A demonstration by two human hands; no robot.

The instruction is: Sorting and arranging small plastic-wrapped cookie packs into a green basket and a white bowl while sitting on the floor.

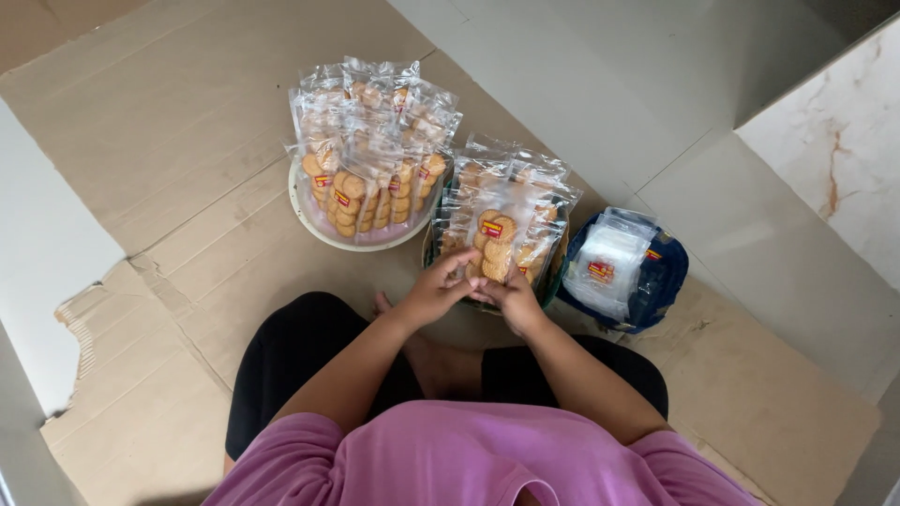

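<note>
My left hand [439,288] and my right hand [511,298] meet in front of me and together grip a clear plastic packet of round golden biscuits [497,245] with a small red and yellow label. The packet stands upright at the near edge of a green basket [429,251] filled with several similar packets. I sit cross-legged on flattened cardboard, in a pink shirt and black trousers.
A round white tray [305,214] heaped with biscuit packets [370,150] lies to the far left of the basket. At the right, a dark blue bag [661,281] holds a stack of empty clear bags [607,267]. Brown cardboard [169,131] covers the tiled floor; a marble-look wall [834,141] is far right.
</note>
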